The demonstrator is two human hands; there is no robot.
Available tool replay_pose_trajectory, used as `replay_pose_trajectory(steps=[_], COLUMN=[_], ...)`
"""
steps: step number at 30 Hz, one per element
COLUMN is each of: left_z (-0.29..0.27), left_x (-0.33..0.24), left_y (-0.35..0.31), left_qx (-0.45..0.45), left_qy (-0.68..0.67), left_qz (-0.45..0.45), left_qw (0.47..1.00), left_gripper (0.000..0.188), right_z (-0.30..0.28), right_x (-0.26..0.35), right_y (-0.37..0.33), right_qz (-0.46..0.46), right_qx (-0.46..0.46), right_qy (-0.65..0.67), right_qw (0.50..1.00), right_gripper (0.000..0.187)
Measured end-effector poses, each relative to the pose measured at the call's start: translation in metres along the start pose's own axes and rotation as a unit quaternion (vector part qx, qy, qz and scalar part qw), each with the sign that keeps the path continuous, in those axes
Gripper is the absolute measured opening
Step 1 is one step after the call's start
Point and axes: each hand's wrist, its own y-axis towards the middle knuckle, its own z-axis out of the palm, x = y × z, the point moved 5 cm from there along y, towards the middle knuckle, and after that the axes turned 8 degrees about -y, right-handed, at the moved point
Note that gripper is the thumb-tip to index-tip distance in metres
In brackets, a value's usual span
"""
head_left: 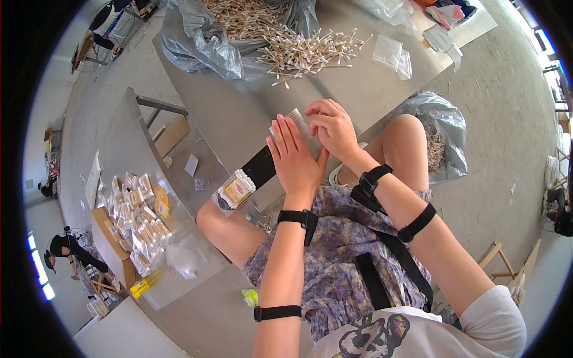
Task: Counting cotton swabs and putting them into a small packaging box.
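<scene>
My left hand (296,160) lies flat, fingers stretched, over a small bundle of cotton swabs (296,117) on the metal table. Part of the bundle is hidden under that hand; white tips show past its fingers. Close beside the bundle's right end, my right hand (336,132) has its fingers curled in. Whatever they may pinch is too small to make out. A black strip (260,167) runs out from under my left hand. At its near end sits a clear pack of cotton swabs (236,190) with a yellow and red label.
Loose swabs (304,53) spill from a grey plastic bag (209,48) at the far side. Clear empty bags (391,55) lie to their right. On a left-hand table, several filled packs (140,209) are heaped beside a cardboard box (113,250). Another grey bag (455,134) stands by my knee.
</scene>
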Motion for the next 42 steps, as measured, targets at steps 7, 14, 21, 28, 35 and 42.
replay_pose_trajectory(steps=[7,14,21,28,35,42], left_z=[0.0020,0.0017,0.0014,0.0008,0.0018,0.0014], left_x=[-0.0012,-0.0010,-0.0010,-0.0009,-0.0003,-0.0008], left_y=[0.0040,0.0044,0.0051,0.0047,0.0047,0.0045], left_qx=[0.001,0.004,0.006,0.002,-0.005,-0.011], left_qy=[0.018,0.023,0.018,0.013,0.013,0.008], left_qz=[-0.004,-0.009,-0.018,-0.016,-0.014,-0.013], left_qw=[1.000,1.000,1.000,1.000,1.000,1.000], left_gripper=[0.094,0.094,0.095,0.095,0.095,0.093], right_z=[0.0008,0.0014,-0.0005,0.0009,0.0012,-0.0013], right_x=[-0.0015,-0.0005,-0.0004,-0.0013,-0.0004,0.0041], right_y=[-0.0002,0.0003,0.0010,0.0007,0.0011,0.0022], right_qz=[0.006,-0.003,0.014,0.017,0.009,-0.023], right_qx=[-0.007,-0.008,-0.015,-0.021,-0.013,-0.022], right_qy=[0.007,-0.004,0.015,0.009,-0.009,-0.023], right_qw=[1.000,1.000,1.000,1.000,1.000,0.999], right_gripper=[0.011,0.011,0.010,0.011,0.011,0.012])
